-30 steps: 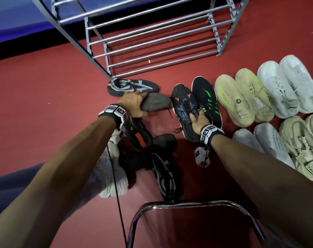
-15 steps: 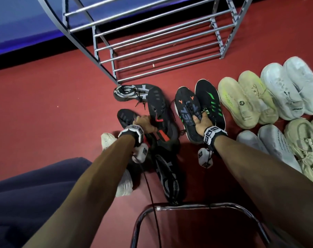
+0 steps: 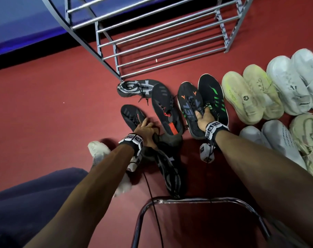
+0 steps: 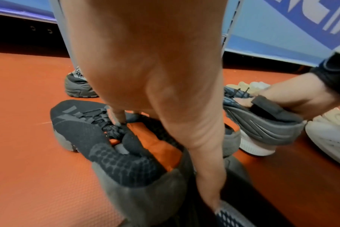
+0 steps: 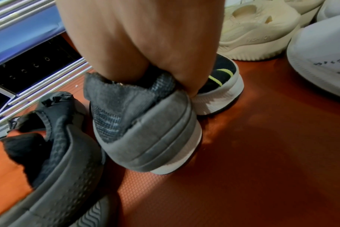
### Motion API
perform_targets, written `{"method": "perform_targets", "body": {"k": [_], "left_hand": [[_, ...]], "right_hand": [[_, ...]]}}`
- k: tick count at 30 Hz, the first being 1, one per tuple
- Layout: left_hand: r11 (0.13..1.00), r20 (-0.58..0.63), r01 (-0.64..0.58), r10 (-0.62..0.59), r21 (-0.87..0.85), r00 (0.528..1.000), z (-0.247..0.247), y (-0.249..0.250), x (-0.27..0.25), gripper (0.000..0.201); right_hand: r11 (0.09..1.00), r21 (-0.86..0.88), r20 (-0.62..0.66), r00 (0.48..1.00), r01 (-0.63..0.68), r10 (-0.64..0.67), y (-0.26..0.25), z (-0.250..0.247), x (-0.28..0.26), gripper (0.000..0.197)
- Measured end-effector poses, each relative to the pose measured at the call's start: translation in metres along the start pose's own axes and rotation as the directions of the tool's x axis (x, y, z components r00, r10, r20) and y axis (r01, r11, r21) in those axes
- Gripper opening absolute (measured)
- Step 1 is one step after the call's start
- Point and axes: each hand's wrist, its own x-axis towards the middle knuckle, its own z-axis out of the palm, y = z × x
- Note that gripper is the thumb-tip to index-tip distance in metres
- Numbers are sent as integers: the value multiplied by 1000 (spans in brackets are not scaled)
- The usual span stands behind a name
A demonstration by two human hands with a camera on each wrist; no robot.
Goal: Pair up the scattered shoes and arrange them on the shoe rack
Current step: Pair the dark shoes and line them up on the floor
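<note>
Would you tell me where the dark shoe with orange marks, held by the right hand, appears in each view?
Head: the shoe with orange marks lies at centre, toe pointing away.
Left wrist: at the right side, heel towards the camera.
Right wrist: at centre, heel close up.
Shared landmark: the cream shoes just beyond it.

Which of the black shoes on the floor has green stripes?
The black shoe with green stripes, right of the shoe with orange marks and next to the pale yellow pair. No other black shoe shows green stripes.
</note>
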Motion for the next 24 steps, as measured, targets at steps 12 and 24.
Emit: {"method": "perform_targets", "body": {"k": [12,24], "left_hand": [[949,-70,203,-192,243,979,7,-52,-26,93],[958,-195,213,-250,-193,948,25,-10,-11,89]], "right_hand": [[997,-74,-6,1000,15,-15,0,4,3,68],[998,-49,-22,999,35,-36,1,6,6,62]]}}
